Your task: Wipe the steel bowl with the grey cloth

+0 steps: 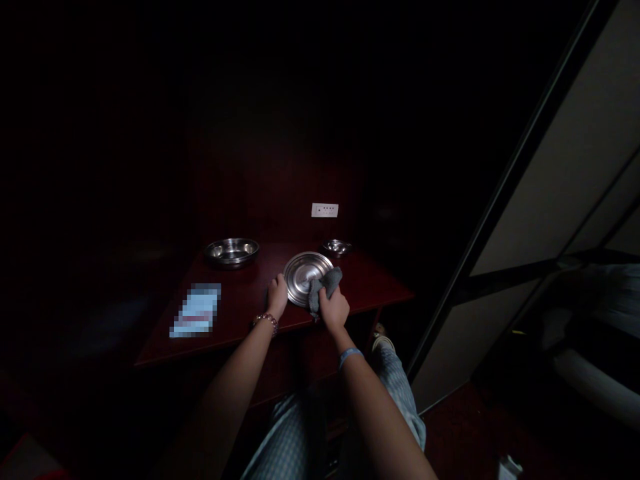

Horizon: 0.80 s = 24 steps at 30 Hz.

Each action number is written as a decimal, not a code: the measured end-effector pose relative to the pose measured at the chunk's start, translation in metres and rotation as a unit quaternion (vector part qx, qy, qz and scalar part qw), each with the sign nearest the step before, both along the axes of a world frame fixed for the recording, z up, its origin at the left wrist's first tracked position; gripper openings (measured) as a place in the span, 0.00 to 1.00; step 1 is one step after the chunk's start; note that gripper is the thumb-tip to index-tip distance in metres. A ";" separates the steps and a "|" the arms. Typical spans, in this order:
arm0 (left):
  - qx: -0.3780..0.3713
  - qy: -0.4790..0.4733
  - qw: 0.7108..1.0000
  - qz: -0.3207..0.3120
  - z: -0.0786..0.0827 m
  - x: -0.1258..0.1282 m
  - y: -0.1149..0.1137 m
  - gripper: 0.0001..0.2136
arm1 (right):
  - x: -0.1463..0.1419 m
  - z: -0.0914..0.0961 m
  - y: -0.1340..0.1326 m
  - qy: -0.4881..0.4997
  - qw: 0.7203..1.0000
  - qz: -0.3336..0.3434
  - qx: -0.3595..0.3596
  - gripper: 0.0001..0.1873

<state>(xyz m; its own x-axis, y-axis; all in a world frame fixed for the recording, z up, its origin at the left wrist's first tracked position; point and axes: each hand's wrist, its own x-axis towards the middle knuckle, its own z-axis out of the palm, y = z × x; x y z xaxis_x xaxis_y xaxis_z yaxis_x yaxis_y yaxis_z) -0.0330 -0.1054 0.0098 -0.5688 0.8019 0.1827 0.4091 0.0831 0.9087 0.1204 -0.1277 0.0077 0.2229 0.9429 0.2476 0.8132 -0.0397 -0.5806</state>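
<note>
A round, shiny steel plate [301, 275] is tipped up toward me near the middle of the table's front edge. My left hand [278, 296] grips its left rim, the fingers partly hidden from this angle. In my right hand [334, 308] a grey cloth [320, 288] is bunched up and pressed against the lower right of the plate's face. Behind the plate to the right sits a small steel bowl [337, 248]. Further left, a wider steel dish [232, 252] rests on the table.
The dark red table [240, 320] stands against a dark wall with a white power socket [325, 210]. A blurred-out, light blue rectangular item [197, 311] lies at the table's left. To the right is a pale panel [500, 307] with a dark frame.
</note>
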 end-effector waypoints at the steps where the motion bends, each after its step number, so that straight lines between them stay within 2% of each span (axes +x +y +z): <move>1: -0.004 -0.012 1.000 -0.001 0.000 0.000 0.000 0.20 | 0.000 0.000 0.000 0.000 1.000 -0.001 -0.001 0.21; 6: -0.013 -0.066 0.998 -0.013 0.001 0.000 -0.002 0.20 | -0.001 0.000 0.000 0.001 1.000 0.000 -0.009 0.21; 14: 0.028 -0.056 0.996 -0.071 -0.007 -0.002 0.000 0.26 | -0.001 0.001 0.000 -0.001 1.000 0.004 -0.014 0.22; 24: 0.085 -0.059 0.990 -0.100 -0.014 -0.002 0.006 0.12 | 0.000 0.000 0.000 0.006 1.000 0.007 -0.008 0.21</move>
